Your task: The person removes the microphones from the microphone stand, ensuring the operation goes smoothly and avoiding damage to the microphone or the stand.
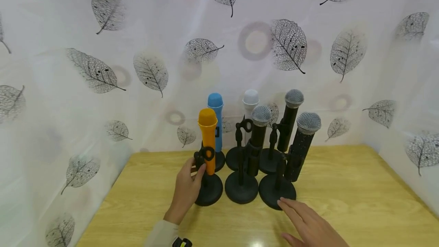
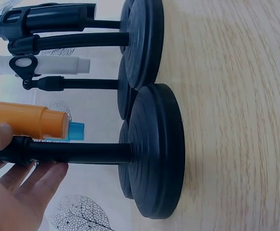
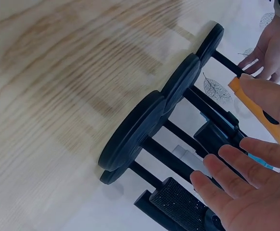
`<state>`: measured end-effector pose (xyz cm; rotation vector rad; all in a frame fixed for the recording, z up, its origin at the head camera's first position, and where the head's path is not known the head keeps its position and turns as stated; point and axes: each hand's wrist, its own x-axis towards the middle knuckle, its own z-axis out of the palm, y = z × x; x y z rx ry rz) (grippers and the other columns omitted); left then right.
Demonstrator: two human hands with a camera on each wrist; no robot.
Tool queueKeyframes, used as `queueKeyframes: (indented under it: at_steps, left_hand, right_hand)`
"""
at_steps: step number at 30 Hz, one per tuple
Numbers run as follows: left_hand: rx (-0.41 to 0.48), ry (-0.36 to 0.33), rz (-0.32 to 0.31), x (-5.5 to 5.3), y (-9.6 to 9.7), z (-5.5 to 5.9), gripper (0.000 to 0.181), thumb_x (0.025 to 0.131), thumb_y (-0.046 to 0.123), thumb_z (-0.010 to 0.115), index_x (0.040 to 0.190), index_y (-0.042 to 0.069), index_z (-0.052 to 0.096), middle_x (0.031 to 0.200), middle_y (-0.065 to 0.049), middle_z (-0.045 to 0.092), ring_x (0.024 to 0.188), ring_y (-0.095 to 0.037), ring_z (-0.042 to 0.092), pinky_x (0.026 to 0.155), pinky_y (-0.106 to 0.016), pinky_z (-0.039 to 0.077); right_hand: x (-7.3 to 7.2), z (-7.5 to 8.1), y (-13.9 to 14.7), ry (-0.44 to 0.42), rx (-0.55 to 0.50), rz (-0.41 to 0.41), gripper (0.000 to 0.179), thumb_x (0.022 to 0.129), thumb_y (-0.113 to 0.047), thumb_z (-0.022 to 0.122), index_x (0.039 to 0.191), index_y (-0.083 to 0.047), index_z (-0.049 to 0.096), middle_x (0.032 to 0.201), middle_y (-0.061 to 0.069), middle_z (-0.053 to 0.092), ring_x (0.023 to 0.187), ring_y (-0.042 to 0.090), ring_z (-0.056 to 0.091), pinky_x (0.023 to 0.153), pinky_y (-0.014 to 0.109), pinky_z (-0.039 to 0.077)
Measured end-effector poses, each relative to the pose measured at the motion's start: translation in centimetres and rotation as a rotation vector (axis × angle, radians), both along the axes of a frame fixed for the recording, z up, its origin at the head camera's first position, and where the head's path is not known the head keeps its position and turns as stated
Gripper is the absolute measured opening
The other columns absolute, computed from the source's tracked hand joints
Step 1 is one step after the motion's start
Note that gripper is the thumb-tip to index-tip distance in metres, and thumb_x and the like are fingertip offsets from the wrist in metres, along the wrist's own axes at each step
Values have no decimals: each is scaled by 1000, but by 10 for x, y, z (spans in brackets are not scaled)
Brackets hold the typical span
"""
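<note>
My left hand [image 1: 186, 188] grips the upper post of the black microphone stand [image 1: 210, 193] at the front left, its thumb beside the orange microphone [image 1: 207, 136] in the clip. The left wrist view shows the fingers curled about the post [image 2: 82, 152], whose round base [image 2: 161, 151] is on the table. Over the table's front, my right hand [image 1: 310, 222] is spread with nothing in it. Its fingertips overlap the edge of the front right stand's base [image 1: 274, 191] in the head view. That stand holds a speckled black microphone [image 1: 302, 151] with a silver mesh head.
Beside the orange one stands a black microphone [image 1: 258, 136] on its own stand. Behind are a blue microphone [image 1: 215, 106], a white microphone [image 1: 251, 100] and another black microphone [image 1: 290, 119]. The bases crowd close together. A leaf-patterned curtain [image 1: 151, 113] hangs behind the wooden table [image 1: 360, 193].
</note>
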<state>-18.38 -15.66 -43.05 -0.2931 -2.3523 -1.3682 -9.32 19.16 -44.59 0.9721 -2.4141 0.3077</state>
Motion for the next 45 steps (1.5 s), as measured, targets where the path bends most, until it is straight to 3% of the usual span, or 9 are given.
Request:
queueKeyframes:
  at_steps: [5, 13, 21, 33, 45]
  left_hand:
    - [5, 1, 17, -3, -1, 0, 22, 102, 16, 63, 122, 7, 62, 118, -13, 66, 102, -31, 68, 80, -35, 61]
    - [-123, 14, 22, -5, -2, -4, 20, 103, 19, 61, 120, 8, 59, 115, -13, 71, 104, -29, 70, 80, -38, 61]
    - [-163, 27, 24, -1, -2, -3, 18, 103, 16, 62, 117, 5, 59, 112, -16, 71, 102, -32, 71, 77, -39, 62]
    - [-167, 11, -28, 15, -4, -4, 15, 104, 16, 60, 114, 6, 58, 112, -17, 70, 103, -35, 70, 76, -36, 62]
    - [-165, -31, -109, 32, 1, -1, 17, 103, 15, 60, 118, 6, 58, 113, -12, 71, 104, -28, 71, 77, -31, 61]
  right_hand:
    - [-6, 4, -4, 24, -29, 22, 75, 73, -45, 91, 132, -7, 63, 129, 3, 63, 108, 14, 64, 87, 22, 55]
    - [-11, 5, -12, 29, -54, 50, 73, 74, -43, 90, 131, -6, 64, 128, 2, 64, 108, 14, 64, 88, 20, 54]
    - [-12, 7, -18, -1, -51, 33, 69, 75, -42, 90, 129, -6, 65, 126, 3, 65, 105, 16, 65, 80, 32, 60]
    - [-12, 16, -32, -79, -150, 25, 69, 73, -32, 92, 131, -8, 65, 127, 1, 65, 108, 14, 65, 80, 31, 60]
    - [-12, 26, -41, -151, -241, 33, 60, 82, -34, 87, 132, -13, 64, 127, -1, 65, 106, 16, 67, 79, 35, 61]
